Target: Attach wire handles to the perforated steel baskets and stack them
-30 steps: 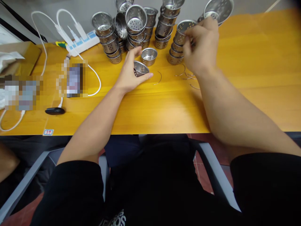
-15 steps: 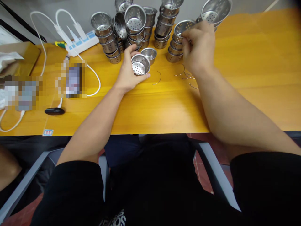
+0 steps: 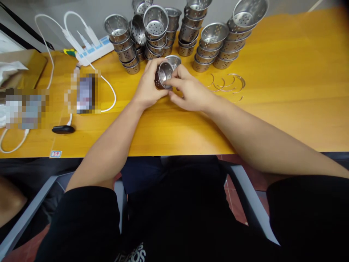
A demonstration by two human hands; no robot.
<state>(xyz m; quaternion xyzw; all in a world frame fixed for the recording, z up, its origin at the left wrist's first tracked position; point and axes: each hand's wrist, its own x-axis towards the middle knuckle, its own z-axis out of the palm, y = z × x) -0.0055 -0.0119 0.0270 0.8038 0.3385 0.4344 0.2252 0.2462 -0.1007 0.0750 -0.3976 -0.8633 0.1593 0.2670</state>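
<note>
My left hand (image 3: 148, 85) is wrapped round a small perforated metal strainer cup (image 3: 165, 72), its mouth tilted to the right. My right hand (image 3: 191, 89) is at that cup's mouth. Its index finger reaches over the near side of the rim, and the thumb stands apart from it; I see nothing held between them. Just behind, a second strainer cup (image 3: 176, 60) rests on the table, partly covered by my hands. To the right of my right hand lie several thin curved wire pieces (image 3: 225, 85).
Stacks of perforated cups (image 3: 212, 43) line the back of the yellow table (image 3: 294, 91). On the left are a power strip (image 3: 94, 51) with white cables, a blurred phone (image 3: 85, 94) and a black plug-like item (image 3: 63, 129). Another person's limb (image 3: 11, 200) shows at lower left.
My right hand has moved left and nearer, from the right-hand cup stacks to the cup in my left hand. That cup has tilted to the right. The wire pieces are more exposed.
</note>
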